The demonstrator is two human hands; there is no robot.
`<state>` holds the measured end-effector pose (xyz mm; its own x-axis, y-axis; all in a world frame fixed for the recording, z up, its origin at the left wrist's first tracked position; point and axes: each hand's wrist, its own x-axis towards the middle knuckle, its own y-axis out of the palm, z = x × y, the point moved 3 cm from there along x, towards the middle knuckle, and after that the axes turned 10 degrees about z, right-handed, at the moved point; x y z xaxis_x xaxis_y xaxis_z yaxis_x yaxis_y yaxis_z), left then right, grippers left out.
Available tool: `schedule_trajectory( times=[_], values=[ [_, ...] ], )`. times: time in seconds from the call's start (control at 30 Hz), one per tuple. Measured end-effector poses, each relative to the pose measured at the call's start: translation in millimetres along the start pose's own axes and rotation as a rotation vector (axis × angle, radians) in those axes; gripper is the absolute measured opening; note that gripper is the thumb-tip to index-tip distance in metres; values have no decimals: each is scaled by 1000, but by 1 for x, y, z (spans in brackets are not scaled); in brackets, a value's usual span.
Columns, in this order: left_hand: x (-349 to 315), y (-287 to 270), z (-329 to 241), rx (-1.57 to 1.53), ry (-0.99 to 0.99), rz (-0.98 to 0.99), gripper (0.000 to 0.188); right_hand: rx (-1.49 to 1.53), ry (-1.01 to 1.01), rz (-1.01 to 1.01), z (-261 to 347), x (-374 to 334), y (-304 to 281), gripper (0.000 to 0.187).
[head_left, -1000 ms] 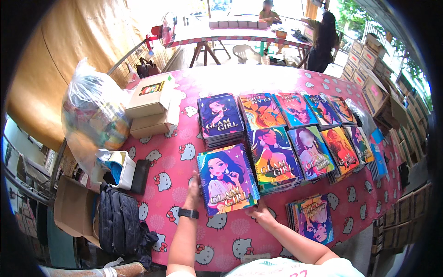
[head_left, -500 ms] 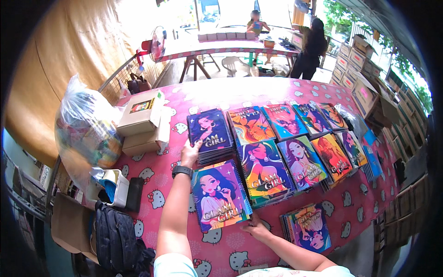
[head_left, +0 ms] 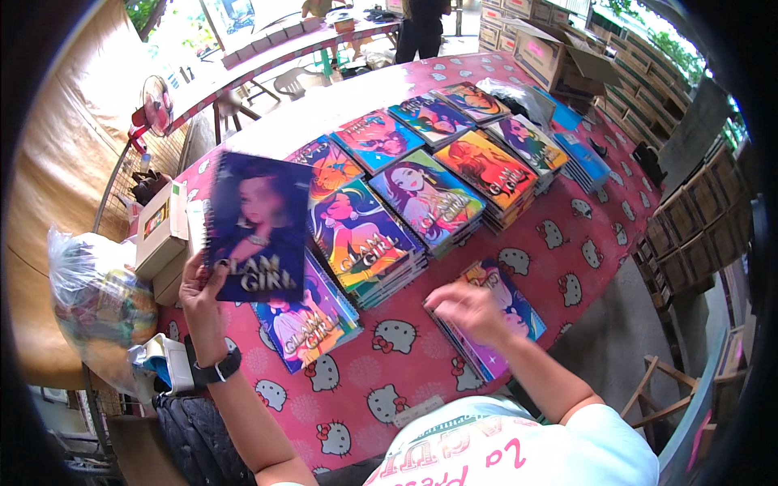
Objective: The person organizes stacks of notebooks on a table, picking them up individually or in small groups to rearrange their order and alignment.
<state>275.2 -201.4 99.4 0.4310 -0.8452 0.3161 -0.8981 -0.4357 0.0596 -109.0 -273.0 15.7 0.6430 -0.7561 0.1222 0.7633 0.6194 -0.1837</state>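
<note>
My left hand point(head_left: 201, 285) grips a spiral-bound notebook point(head_left: 261, 215) by its lower left corner, thumb on the cover. The cover is dark blue with a drawn figure, and the notebook is raised and tilted toward me. Below and partly behind it lies a stack of purple notebooks point(head_left: 312, 328). My right hand point(head_left: 474, 312), a little blurred, is over a separate notebook stack point(head_left: 520, 312) near the front edge. Its fingers are loosely bent, with nothing visible in them. Colourful notebook stacks point(head_left: 365, 243) stand in two rows beyond my hands.
Cardboard boxes point(head_left: 162, 231) and a full clear plastic bag point(head_left: 97, 300) are at the left, above a dark backpack point(head_left: 190, 437). An open carton point(head_left: 547, 61) stands at the far right. A red fan point(head_left: 156, 105), another table and a person point(head_left: 420, 28) are beyond the pink table point(head_left: 559, 275).
My left hand has lifted the dark blue notebook from its place in the back row. My right hand has moved from beside the purple stack to over the separate front stack. The view has turned right.
</note>
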Motion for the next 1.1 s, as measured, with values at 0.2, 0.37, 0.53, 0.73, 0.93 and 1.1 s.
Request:
schedule_trajectory(
  times=[0.2, 0.37, 0.53, 0.73, 0.93, 1.1],
  values=[
    [-91, 157, -6, -487, -164, 130, 36, 294, -103, -549, 13, -72, -139, 24],
    [-226, 245, 98, -227, -853, 632, 40, 118, 270, -344, -60, -93, -136, 56],
    [-238, 264, 141, 328, -403, 502, 47, -330, 655, 54, -112, -99, -117, 95],
    [-227, 279, 186, 241, -270, 104, 66, -93, 609, 93, -66, -82, -86, 73],
    [-204, 279, 154, -142, -542, 128, 66, 291, 769, 61, -96, -90, -95, 69],
    [-198, 268, 122, -477, -539, 165, 72, 380, 290, 26, -78, -95, -71, 65]
  ],
)
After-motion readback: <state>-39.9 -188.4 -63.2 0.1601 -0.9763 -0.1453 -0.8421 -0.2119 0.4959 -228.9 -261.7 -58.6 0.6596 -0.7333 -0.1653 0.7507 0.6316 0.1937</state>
